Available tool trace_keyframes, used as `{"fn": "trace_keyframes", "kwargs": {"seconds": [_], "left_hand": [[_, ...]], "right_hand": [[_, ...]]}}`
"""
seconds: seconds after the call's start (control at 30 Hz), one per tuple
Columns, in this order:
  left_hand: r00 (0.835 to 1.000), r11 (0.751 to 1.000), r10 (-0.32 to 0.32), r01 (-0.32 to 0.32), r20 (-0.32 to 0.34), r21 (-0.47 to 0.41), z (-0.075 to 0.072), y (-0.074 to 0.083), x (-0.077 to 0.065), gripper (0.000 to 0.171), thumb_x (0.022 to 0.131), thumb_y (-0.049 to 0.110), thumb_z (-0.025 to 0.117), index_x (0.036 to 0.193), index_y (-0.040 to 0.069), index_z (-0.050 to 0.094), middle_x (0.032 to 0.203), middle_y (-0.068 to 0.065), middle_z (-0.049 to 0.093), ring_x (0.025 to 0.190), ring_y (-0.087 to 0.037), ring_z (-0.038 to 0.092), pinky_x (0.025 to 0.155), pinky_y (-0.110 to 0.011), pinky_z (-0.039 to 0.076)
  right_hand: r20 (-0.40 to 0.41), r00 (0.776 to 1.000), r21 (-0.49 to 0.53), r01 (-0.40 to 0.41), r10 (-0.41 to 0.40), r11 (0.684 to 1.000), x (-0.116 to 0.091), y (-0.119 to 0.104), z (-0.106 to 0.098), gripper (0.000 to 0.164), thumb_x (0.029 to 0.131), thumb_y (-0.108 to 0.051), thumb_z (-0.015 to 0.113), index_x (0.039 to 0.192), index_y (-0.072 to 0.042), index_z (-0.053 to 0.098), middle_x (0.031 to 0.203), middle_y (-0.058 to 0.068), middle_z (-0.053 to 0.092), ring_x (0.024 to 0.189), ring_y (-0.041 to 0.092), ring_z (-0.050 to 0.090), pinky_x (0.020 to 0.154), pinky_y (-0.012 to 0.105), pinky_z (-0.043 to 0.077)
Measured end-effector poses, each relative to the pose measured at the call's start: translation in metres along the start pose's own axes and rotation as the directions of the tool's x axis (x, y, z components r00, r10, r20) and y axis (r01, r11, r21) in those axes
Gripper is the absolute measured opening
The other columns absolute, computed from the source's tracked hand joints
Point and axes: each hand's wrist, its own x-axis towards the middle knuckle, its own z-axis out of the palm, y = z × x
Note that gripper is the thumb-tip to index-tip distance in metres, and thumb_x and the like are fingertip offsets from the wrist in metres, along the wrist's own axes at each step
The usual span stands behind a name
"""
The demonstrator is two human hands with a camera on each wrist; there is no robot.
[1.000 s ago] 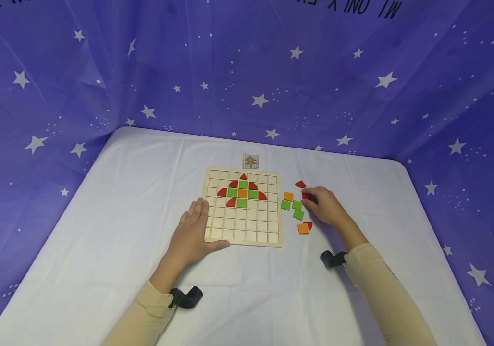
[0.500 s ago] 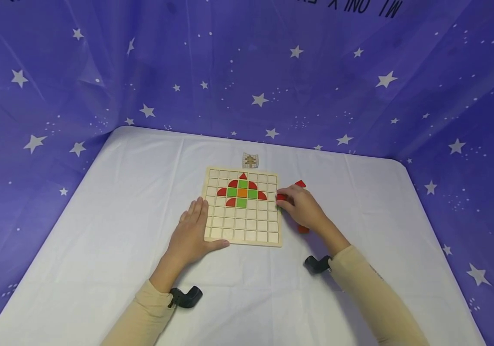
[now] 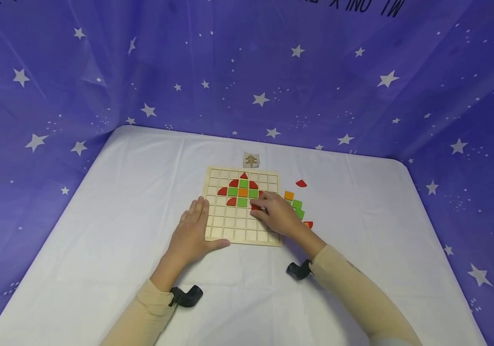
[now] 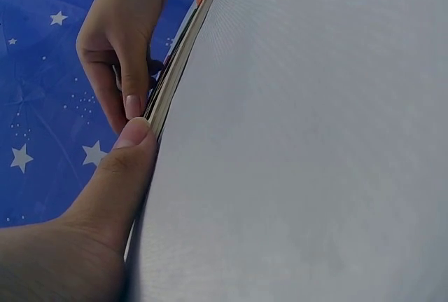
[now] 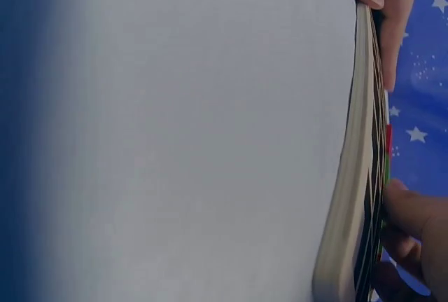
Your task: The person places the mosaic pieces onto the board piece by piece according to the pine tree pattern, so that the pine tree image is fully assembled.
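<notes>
On the white cloth-covered table [image 3: 238, 288], a person's straight-fingered left hand [image 3: 190, 235] touches a square pale wooden grid board [image 3: 235, 224] at its left edge; over the board's right half, the right hand [image 3: 279, 214] pinches a small red piece [image 3: 255, 207] between thumb and fingers.

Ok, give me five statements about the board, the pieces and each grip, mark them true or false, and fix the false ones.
1. The left-hand grip rests against the pale wooden grid board. True.
2. The right-hand grip pinches a green square. False: it pinches a red piece, its shape partly hidden.
3. An orange square tile sits between two green square tiles on the board. True.
4. The loose coloured pieces lie left of the board. False: they lie to its right.
5. A small picture card lies beyond the board's far edge. True.
</notes>
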Motion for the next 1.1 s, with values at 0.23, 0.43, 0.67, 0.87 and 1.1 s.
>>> {"fn": "trace_keyframes", "kwargs": {"seconds": [0.23, 0.43, 0.67, 0.87, 1.1], "left_hand": [[1.000, 1.000, 0.002, -0.002, -0.002, 0.003, -0.001, -0.001, 0.000, 0.127, 0.073, 0.070, 0.073, 0.157, -0.004, 0.012, 0.167, -0.019, 0.007, 0.155, -0.037, 0.008, 0.124, -0.054, 0.017], [1.000, 1.000, 0.003, -0.002, -0.006, 0.005, -0.002, 0.000, 0.001, 0.127, 0.073, 0.070, 0.073, 0.157, -0.004, 0.012, 0.167, -0.019, 0.007, 0.155, -0.037, 0.009, 0.124, -0.054, 0.017], [1.000, 1.000, 0.004, -0.004, -0.004, -0.008, -0.002, 0.001, 0.000, 0.127, 0.073, 0.070, 0.073, 0.157, -0.004, 0.012, 0.166, -0.020, 0.008, 0.155, -0.037, 0.009, 0.124, -0.055, 0.017], [1.000, 1.000, 0.000, 0.000, -0.005, -0.010, -0.001, 0.000, 0.000, 0.128, 0.073, 0.070, 0.074, 0.157, -0.004, 0.012, 0.166, -0.020, 0.007, 0.155, -0.037, 0.009, 0.124, -0.054, 0.017], [1.000, 1.000, 0.001, -0.001, -0.007, -0.009, 0.000, -0.001, 0.000, 0.127, 0.073, 0.071, 0.073, 0.157, -0.003, 0.012, 0.167, -0.019, 0.007, 0.155, -0.037, 0.009, 0.124, -0.054, 0.017]], "right_hand": [[-0.055, 0.998, 0.002, -0.004, 0.004, 1.000, 0.006, -0.003, 0.005, 0.037, 0.091, -0.036, 0.072, 0.125, -0.020, 0.071, 0.099, -0.003, 0.064, 0.088, 0.014, 0.053, 0.071, 0.027, 0.046], [-0.050, 0.999, 0.027, -0.021, 0.022, 0.999, 0.009, -0.005, 0.007, 0.038, 0.092, -0.034, 0.072, 0.126, -0.018, 0.070, 0.093, -0.005, 0.060, 0.081, 0.013, 0.046, 0.064, 0.025, 0.040], [-0.043, 0.999, 0.019, -0.002, 0.003, 1.000, 0.007, -0.005, 0.007, 0.036, 0.095, -0.029, 0.067, 0.128, -0.016, 0.068, 0.099, -0.005, 0.061, 0.084, 0.012, 0.049, 0.066, 0.024, 0.042], [-0.047, 0.998, 0.029, 0.030, -0.029, 0.999, 0.007, -0.003, 0.007, 0.033, 0.094, -0.025, 0.070, 0.125, -0.016, 0.070, 0.106, -0.002, 0.062, 0.090, 0.015, 0.052, 0.072, 0.026, 0.046], [-0.047, 0.999, 0.093, -0.001, 0.006, 0.996, 0.011, -0.002, 0.007, 0.030, 0.093, -0.025, 0.071, 0.122, -0.017, 0.072, 0.104, -0.005, 0.063, 0.092, 0.014, 0.052, 0.073, 0.027, 0.045]]}}
